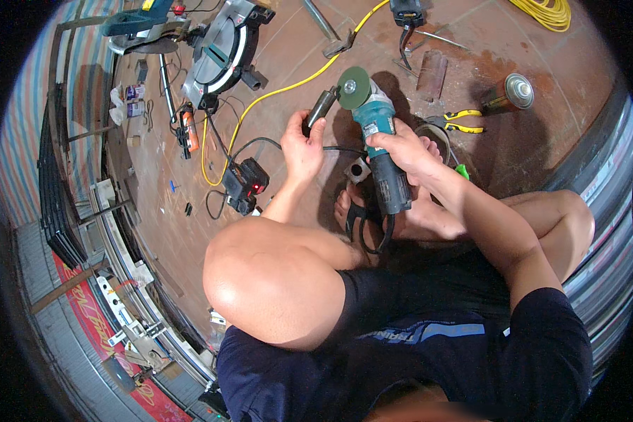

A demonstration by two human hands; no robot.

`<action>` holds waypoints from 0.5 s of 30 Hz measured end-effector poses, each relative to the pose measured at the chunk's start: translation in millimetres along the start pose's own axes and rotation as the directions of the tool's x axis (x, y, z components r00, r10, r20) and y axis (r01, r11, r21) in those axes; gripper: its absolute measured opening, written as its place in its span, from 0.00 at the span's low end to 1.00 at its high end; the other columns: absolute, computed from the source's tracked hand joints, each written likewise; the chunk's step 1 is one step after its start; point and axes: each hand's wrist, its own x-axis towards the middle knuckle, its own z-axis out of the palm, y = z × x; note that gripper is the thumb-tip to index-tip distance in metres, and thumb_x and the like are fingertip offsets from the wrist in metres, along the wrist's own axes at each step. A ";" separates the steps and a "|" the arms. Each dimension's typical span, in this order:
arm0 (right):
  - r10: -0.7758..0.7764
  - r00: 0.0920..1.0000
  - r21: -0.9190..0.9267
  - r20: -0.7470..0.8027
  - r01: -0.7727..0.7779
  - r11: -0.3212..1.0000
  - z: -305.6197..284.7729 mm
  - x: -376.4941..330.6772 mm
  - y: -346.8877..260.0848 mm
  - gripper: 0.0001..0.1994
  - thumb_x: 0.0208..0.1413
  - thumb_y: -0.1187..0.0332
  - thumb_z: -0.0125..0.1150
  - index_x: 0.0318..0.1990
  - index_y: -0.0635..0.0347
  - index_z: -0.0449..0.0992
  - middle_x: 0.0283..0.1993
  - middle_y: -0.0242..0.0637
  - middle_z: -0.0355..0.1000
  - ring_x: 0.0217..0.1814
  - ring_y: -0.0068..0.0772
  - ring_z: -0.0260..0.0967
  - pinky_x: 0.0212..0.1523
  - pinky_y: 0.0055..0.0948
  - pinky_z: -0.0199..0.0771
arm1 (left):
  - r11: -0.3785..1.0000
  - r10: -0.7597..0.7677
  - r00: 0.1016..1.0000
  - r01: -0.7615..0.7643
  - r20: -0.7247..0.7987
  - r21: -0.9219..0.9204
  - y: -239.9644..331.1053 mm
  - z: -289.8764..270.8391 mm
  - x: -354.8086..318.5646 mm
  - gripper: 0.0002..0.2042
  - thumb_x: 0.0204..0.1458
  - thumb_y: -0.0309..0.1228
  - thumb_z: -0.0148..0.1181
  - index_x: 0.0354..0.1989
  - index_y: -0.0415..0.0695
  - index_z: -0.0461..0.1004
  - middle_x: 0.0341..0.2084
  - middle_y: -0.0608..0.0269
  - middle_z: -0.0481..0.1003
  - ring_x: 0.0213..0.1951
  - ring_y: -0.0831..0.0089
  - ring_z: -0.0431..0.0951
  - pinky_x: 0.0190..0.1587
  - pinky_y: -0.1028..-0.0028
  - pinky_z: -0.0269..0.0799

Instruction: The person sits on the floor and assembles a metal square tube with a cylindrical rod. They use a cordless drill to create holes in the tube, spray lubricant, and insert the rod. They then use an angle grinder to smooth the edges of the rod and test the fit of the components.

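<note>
My right hand (pixel 406 149) is wrapped round the body of a teal and black angle grinder (pixel 378 126). At the grinder's far end sits a green disc (pixel 353 88), its flat face showing. My left hand (pixel 304 148) grips a short dark metal tube (pixel 321 108) between thumb and fingers, tilted up to the right. The tube's upper end is close to the disc's left edge; whether they touch I cannot tell. From the grinder's rear end a black cord loops down by my foot. A square metal piece with a round hole (pixel 357 170) is below the disc.
Yellow-handled pliers (pixel 463 121), a spray can (pixel 517 93), a rusty cylinder (pixel 432 74) and a hammer (pixel 336 46) lie or stand on the tiled floor. A mitre saw (pixel 225 53) stands far left. A yellow cable (pixel 274 93) runs past a black power tool (pixel 245 184). Metal lengths (pixel 598 204) line the right.
</note>
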 end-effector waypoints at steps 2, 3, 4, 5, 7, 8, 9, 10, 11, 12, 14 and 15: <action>-0.024 1.000 -0.009 -0.006 0.024 1.000 -2.1 1.5 3.0 0.23 0.64 0.66 0.72 0.61 0.63 0.71 0.42 0.40 0.79 0.38 0.33 0.83 0.37 0.35 0.85 | 1.000 0.003 1.000 -0.003 -0.003 -0.010 0.9 2.7 -0.4 0.14 0.67 0.35 0.74 0.51 0.37 0.81 0.25 0.64 0.75 0.28 0.74 0.72 0.34 0.67 0.70; -0.017 1.000 -0.003 -0.008 0.017 1.000 -2.6 1.9 3.9 0.23 0.64 0.66 0.72 0.61 0.63 0.71 0.42 0.40 0.79 0.38 0.33 0.83 0.37 0.35 0.85 | 1.000 -0.005 1.000 0.005 0.004 -0.007 1.3 3.5 -0.9 0.14 0.67 0.35 0.74 0.51 0.37 0.81 0.26 0.64 0.75 0.29 0.74 0.72 0.34 0.67 0.70; -0.010 1.000 0.002 -0.009 0.010 1.000 -3.1 1.7 4.2 0.23 0.64 0.66 0.72 0.61 0.63 0.71 0.42 0.40 0.79 0.38 0.33 0.83 0.37 0.35 0.85 | 1.000 -0.013 1.000 0.013 0.010 -0.005 1.8 4.4 -1.1 0.14 0.67 0.35 0.74 0.51 0.37 0.81 0.26 0.64 0.75 0.29 0.74 0.72 0.34 0.67 0.70; -0.002 1.000 0.007 -0.011 0.002 1.000 -3.5 1.3 4.2 0.23 0.64 0.66 0.72 0.61 0.63 0.71 0.42 0.41 0.79 0.38 0.34 0.83 0.37 0.35 0.85 | 1.000 -0.029 0.999 0.029 0.026 -0.012 2.3 5.0 -1.3 0.14 0.67 0.34 0.74 0.51 0.37 0.80 0.26 0.64 0.75 0.29 0.75 0.72 0.34 0.68 0.70; 0.008 1.000 0.016 -0.008 -0.008 1.000 -3.3 0.1 3.1 0.23 0.64 0.66 0.72 0.61 0.63 0.71 0.42 0.40 0.79 0.38 0.34 0.83 0.37 0.35 0.85 | 0.998 -0.064 0.996 0.065 0.058 -0.022 2.9 5.4 -1.7 0.14 0.67 0.34 0.74 0.52 0.37 0.80 0.27 0.65 0.75 0.30 0.75 0.71 0.34 0.68 0.71; 0.012 1.000 0.020 -0.006 -0.012 1.000 -3.1 -0.3 2.2 0.23 0.64 0.66 0.72 0.61 0.63 0.71 0.42 0.40 0.79 0.38 0.34 0.83 0.37 0.35 0.85 | 0.999 -0.048 0.998 0.049 0.050 -0.024 3.1 5.8 -1.8 0.14 0.67 0.34 0.73 0.52 0.37 0.80 0.27 0.65 0.75 0.30 0.75 0.71 0.35 0.68 0.71; 0.010 1.000 0.014 -0.005 -0.009 1.000 -2.8 -0.8 1.5 0.22 0.64 0.66 0.72 0.61 0.63 0.72 0.43 0.41 0.79 0.39 0.34 0.83 0.38 0.35 0.85 | 0.999 -0.032 0.999 0.034 0.042 -0.025 2.9 6.0 -1.8 0.14 0.67 0.34 0.73 0.52 0.37 0.81 0.27 0.65 0.75 0.30 0.76 0.71 0.35 0.69 0.70; 0.008 1.000 0.007 -0.003 -0.008 1.000 -2.6 -1.2 0.9 0.22 0.64 0.65 0.72 0.60 0.63 0.72 0.43 0.41 0.79 0.39 0.34 0.83 0.38 0.35 0.85 | 0.999 -0.018 0.999 0.018 0.034 -0.026 2.6 6.3 -1.9 0.14 0.68 0.35 0.73 0.52 0.37 0.81 0.27 0.66 0.75 0.30 0.76 0.71 0.35 0.69 0.70; 0.006 1.000 0.000 -0.008 -0.006 1.000 -2.3 -1.5 0.6 0.22 0.64 0.65 0.72 0.60 0.62 0.72 0.43 0.41 0.79 0.39 0.34 0.83 0.38 0.35 0.85 | 0.999 -0.026 0.999 0.027 0.046 -0.026 1.8 6.4 -1.9 0.14 0.68 0.35 0.72 0.52 0.37 0.81 0.27 0.66 0.75 0.30 0.76 0.71 0.35 0.69 0.71; 0.004 1.000 0.007 0.002 -0.005 1.000 -2.2 -1.9 0.5 0.23 0.62 0.63 0.73 0.60 0.63 0.73 0.44 0.40 0.79 0.41 0.33 0.80 0.42 0.34 0.82 | 0.999 -0.034 0.998 0.035 0.058 -0.025 0.8 6.4 -1.8 0.14 0.69 0.35 0.72 0.52 0.37 0.81 0.27 0.65 0.75 0.31 0.75 0.71 0.36 0.69 0.71; 0.015 1.000 0.011 0.002 -0.015 1.000 -2.1 -2.3 1.2 0.25 0.59 0.59 0.74 0.59 0.64 0.76 0.47 0.38 0.77 0.47 0.31 0.74 0.49 0.34 0.76 | 0.999 -0.028 0.997 0.030 0.077 -0.033 -2.0 6.4 -1.3 0.14 0.70 0.36 0.70 0.52 0.37 0.81 0.28 0.65 0.75 0.32 0.74 0.72 0.37 0.68 0.71; 0.007 1.000 0.023 -0.002 -0.007 1.000 -2.2 -1.9 1.6 0.25 0.60 0.59 0.74 0.59 0.64 0.76 0.47 0.38 0.77 0.47 0.31 0.74 0.50 0.34 0.76 | 0.999 -0.012 0.997 0.016 0.082 -0.043 -3.6 6.5 -0.7 0.14 0.71 0.37 0.69 0.52 0.37 0.82 0.28 0.64 0.75 0.33 0.74 0.72 0.38 0.68 0.72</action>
